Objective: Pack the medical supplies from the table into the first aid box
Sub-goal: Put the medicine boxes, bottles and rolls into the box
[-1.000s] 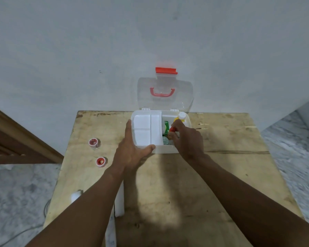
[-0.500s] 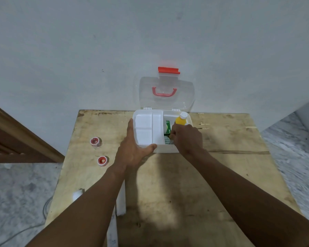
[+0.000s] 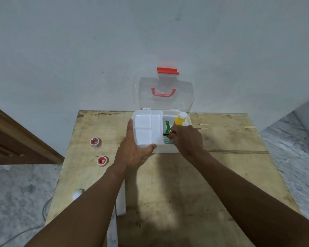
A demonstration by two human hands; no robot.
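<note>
The white first aid box stands open at the table's far edge, its clear lid with a red handle leaning on the wall. A white divided tray fills the box's left part. In the right part sit a yellow bottle with a white cap and a green packet. My left hand grips the box's front left corner, thumb along the front rim. My right hand reaches into the right part, fingers closed on a small red-tipped item, mostly hidden.
Two small red-capped jars stand on the wooden table left of the box. A white strip lies under my left forearm. The wall rises right behind the box; grey floor lies on both sides.
My right hand has sunk lower into the box's right part with the red-tipped item, uncovering the yellow bottle behind it. My left hand has kept its grip on the box.
</note>
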